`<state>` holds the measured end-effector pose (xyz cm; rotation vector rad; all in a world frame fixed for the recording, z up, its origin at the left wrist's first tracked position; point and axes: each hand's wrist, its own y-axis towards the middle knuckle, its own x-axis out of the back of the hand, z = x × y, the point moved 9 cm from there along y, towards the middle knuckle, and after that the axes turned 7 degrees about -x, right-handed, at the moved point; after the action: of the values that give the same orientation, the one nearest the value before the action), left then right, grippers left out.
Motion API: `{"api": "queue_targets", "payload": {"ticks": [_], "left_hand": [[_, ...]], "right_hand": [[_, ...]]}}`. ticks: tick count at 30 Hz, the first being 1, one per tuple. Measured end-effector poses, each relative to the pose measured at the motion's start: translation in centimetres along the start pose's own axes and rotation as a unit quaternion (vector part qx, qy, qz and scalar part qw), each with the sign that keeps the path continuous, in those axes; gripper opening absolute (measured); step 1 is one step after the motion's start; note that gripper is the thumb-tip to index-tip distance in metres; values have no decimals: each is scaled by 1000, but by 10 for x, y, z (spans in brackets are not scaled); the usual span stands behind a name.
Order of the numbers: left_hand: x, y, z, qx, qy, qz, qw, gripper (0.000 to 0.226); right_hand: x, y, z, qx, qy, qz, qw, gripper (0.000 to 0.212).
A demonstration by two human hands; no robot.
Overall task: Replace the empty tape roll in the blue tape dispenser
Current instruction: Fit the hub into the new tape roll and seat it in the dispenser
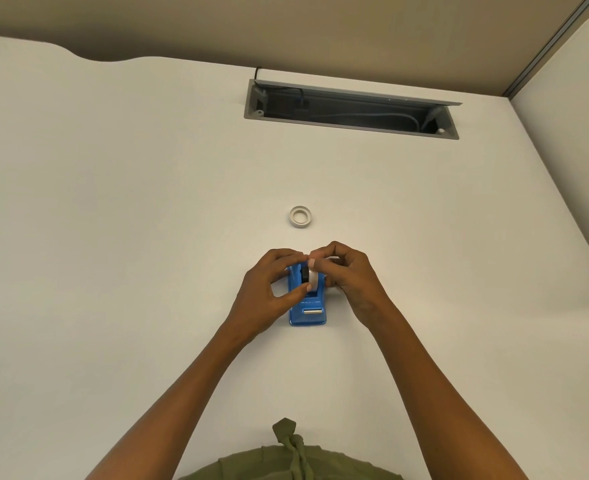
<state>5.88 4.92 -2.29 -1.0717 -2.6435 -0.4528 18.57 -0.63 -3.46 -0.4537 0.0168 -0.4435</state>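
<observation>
The blue tape dispenser (pixel 307 311) stands on the white desk (pixel 113 237), its metal cutter end toward me. A white tape roll (pixel 313 276) on a black hub sits upright in its cradle. My left hand (pixel 269 292) pinches the roll from the left, thumb on its near side. My right hand (pixel 348 275) grips the roll from the right, fingertips meeting the left hand's on top. Another white tape ring (pixel 300 216) lies flat on the desk a little beyond the dispenser; I cannot tell how much tape it carries.
A grey cable tray opening (pixel 352 109) with its lid up is sunk into the desk at the back. A partition wall runs along the right side. My green garment (pixel 293 459) shows at the bottom edge.
</observation>
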Motion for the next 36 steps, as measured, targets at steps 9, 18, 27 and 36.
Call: {"api": "queue_targets", "payload": {"ticks": [9, 18, 27, 36], "left_hand": [[-1, -1, 0, 0, -5, 3, 1000, 40], [-2, 0, 0, -6, -4, 5, 1000, 41], [-2, -1, 6, -2, -34, -2, 999, 56], [-6, -1, 2, -34, 14, 13, 999, 48]], "right_hand": [[3, 2, -3, -10, 17, -2, 1000, 7], [4, -3, -2, 22, 12, 28, 999, 14], [1, 4, -3, -26, 24, -24, 999, 2], [2, 5, -2, -39, 52, -45, 997, 5]]}}
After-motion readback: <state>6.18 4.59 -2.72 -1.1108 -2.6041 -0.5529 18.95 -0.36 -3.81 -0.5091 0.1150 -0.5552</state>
